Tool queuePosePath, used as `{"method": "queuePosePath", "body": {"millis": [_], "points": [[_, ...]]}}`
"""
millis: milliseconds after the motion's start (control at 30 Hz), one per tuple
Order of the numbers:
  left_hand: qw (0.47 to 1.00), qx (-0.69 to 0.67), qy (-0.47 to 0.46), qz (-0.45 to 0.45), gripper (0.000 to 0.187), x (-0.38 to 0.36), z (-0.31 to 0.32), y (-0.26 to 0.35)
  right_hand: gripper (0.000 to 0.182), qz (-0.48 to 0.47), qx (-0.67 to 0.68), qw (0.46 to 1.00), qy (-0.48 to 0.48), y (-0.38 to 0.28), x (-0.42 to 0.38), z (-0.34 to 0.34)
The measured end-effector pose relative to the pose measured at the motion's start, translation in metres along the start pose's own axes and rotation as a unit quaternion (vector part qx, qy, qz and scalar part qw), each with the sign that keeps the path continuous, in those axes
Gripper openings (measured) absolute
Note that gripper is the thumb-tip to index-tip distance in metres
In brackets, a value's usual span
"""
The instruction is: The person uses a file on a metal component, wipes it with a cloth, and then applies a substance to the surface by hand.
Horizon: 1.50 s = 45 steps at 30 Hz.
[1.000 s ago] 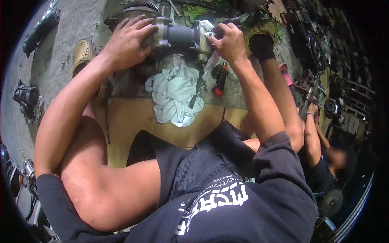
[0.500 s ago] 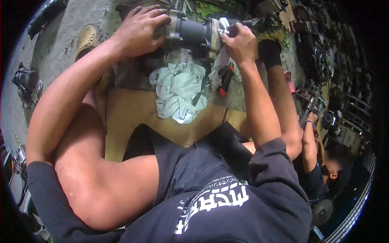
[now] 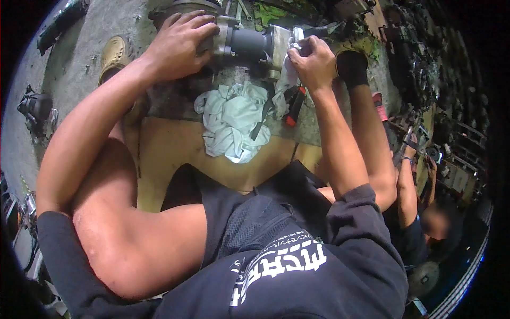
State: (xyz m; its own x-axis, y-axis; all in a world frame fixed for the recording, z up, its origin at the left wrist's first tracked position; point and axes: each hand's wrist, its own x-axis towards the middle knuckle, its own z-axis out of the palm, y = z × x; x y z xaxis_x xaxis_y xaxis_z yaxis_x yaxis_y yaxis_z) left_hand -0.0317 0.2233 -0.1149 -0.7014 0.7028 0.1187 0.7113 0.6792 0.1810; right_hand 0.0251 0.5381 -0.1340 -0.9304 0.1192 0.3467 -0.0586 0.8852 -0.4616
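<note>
Stained concrete floor (image 3: 69, 80), workshop clutter. Nearest you: brown sheet (image 3: 170, 143), then crumpled pale cloth (image 3: 228, 117). Beyond, the metal assembly (image 3: 248, 43) lies crosswise, between your hands. Hands apart: left hand (image 3: 183, 45) over its left end, grip unclear; right hand (image 3: 314, 64) pinching white rag (image 3: 295, 40) at its right end. Rag in use there; finished and remaining portions can't be told. Wrench (image 3: 244, 9) farther off.
</note>
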Motion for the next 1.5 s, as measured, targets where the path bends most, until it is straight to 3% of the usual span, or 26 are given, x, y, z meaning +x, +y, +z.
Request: {"method": "queuePosePath", "body": {"millis": [167, 300, 533, 700, 833, 933, 1033, 1133, 1333, 1500], "points": [[1.0, 0.007, 0.001, 0.002, 0.052, 0.001, 0.001, -0.003, 0.032, -0.053, -0.052, 0.997, 0.006, 0.007, 0.013, 0.016], [1.0, 0.004, 0.0, 0.007, 0.052, 0.001, 0.002, -0.003, 0.029, -0.022, -0.07, 0.997, -0.027, 0.011, 0.032, 0.018], [1.0, -0.004, 0.009, 0.001, 0.052, -0.001, 0.001, -0.001, 0.022, -0.057, 0.062, 0.995, -0.05, -0.002, -0.036, -0.014], [1.0, 0.009, 0.016, 0.006, 0.054, -0.001, 0.002, -0.002, 0.018, 0.086, 0.014, 0.992, -0.087, 0.021, -0.059, -0.048], [1.0, 0.011, 0.001, -0.002, 0.055, -0.001, 0.0, 0.001, 0.02, 0.031, -0.011, 0.999, -0.017, 0.023, -0.055, -0.058], [1.0, 0.013, 0.0, 0.0, 0.054, -0.001, -0.001, 0.001, 0.022, 0.048, 0.071, 0.996, 0.027, 0.012, -0.037, -0.046], [1.0, 0.011, 0.0, 0.005, 0.053, 0.0, -0.001, 0.0, 0.024, 0.016, 0.108, 0.994, 0.001, -0.004, -0.018, -0.027], [1.0, 0.008, -0.001, 0.003, 0.052, 0.001, -0.002, 0.001, 0.024, -0.063, 0.017, 0.997, -0.041, 0.004, -0.011, -0.001], [0.998, -0.056, -0.032, 0.013, 0.049, 0.005, -0.011, 0.003, 0.026, -0.053, -0.067, 0.994, -0.074, -0.013, -0.025, -0.008], [0.999, -0.05, -0.004, 0.016, 0.049, 0.002, -0.007, -0.001, 0.025, -0.084, -0.015, 0.992, -0.092, 0.001, -0.051, -0.014]]}}
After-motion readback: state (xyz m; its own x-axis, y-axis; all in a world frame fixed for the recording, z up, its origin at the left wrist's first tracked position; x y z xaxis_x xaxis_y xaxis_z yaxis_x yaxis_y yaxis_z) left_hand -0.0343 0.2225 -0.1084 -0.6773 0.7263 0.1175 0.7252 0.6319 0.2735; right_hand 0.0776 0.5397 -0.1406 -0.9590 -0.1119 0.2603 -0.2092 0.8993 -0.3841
